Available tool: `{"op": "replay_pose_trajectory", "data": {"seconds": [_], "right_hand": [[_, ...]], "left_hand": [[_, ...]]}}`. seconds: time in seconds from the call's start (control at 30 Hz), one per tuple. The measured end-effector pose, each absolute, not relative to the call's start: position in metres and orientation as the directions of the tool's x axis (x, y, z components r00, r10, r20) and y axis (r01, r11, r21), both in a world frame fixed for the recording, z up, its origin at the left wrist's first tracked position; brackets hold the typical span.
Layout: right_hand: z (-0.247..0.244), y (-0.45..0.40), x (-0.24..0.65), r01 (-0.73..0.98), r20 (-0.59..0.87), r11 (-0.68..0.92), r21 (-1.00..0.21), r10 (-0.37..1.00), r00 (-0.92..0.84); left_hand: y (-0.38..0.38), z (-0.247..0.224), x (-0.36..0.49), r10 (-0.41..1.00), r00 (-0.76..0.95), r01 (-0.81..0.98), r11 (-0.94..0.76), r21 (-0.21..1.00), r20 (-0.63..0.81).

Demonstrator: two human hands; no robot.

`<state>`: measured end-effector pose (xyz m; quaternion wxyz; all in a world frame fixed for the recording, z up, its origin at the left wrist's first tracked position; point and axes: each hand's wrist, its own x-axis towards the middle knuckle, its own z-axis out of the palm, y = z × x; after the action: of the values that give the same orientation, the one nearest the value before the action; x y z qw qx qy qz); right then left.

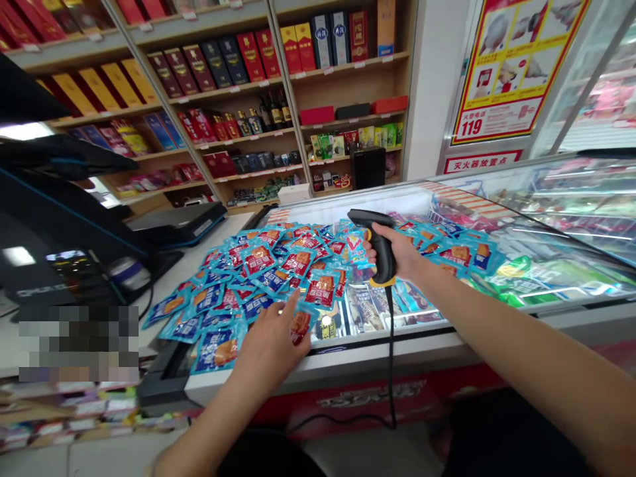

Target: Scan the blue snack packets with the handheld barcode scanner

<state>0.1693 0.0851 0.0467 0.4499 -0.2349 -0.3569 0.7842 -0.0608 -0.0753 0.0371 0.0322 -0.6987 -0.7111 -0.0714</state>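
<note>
Right hand (395, 250): closed firmly around the handle of a black-and-yellow handheld barcode scanner (381, 255), cord hanging down past the freezer front. Left hand (273, 341): open, fingers (291, 315) spread, resting on blue foil snack packets (258, 278). Packets heaped loosely across the glass lid of a chest freezer (318, 361), scanner just above the pile's right side. Checkout counter (199, 262) at left; wooden shelves (248, 132) of boxed liquor behind.
</note>
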Motion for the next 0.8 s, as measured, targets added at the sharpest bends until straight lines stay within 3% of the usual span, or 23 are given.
{"op": "replay_pose_trajectory", "data": {"seconds": [0.07, 0.13, 0.2, 0.27, 0.33, 0.43, 0.53, 0.8], "right_hand": [[0.045, 0.085, 0.158, -0.512, -0.061, -0.373, -0.774, 0.848, -0.527], [0.041, 0.086, 0.152, -0.493, -0.084, -0.400, -0.773, 0.835, -0.544], [0.036, 0.087, 0.151, -0.495, -0.099, -0.417, -0.763, 0.831, -0.547], [0.032, 0.088, 0.153, -0.517, -0.088, -0.423, -0.744, 0.830, -0.551], [0.029, 0.088, 0.158, -0.540, -0.071, -0.422, -0.728, 0.830, -0.552], [0.027, 0.087, 0.166, -0.555, -0.077, -0.417, -0.720, 0.842, -0.533], [0.028, 0.085, 0.171, -0.566, -0.079, -0.410, -0.715, 0.852, -0.518], [0.034, 0.078, 0.167, -0.483, -0.034, -0.399, -0.779, 0.797, -0.604]], "left_hand": [[-0.072, 0.043, -0.069, 0.977, -0.045, 0.967, -0.010, 0.253, 0.208], [-0.064, 0.051, -0.075, 0.956, -0.104, 0.850, -0.058, 0.523, 0.274], [-0.048, 0.062, -0.075, 0.941, -0.201, 0.591, -0.106, 0.799, 0.274], [-0.023, 0.072, -0.068, 0.948, -0.277, 0.181, -0.109, 0.977, 0.157], [0.007, 0.080, -0.056, 0.985, -0.169, -0.239, -0.026, 0.971, -0.015], [0.049, 0.081, -0.034, 0.989, -0.078, -0.535, 0.063, 0.843, -0.123], [0.072, 0.071, -0.017, 0.982, -0.125, -0.607, 0.039, 0.794, -0.144], [0.064, 0.044, -0.007, 0.991, -0.128, -0.525, -0.047, 0.850, -0.024]]}}
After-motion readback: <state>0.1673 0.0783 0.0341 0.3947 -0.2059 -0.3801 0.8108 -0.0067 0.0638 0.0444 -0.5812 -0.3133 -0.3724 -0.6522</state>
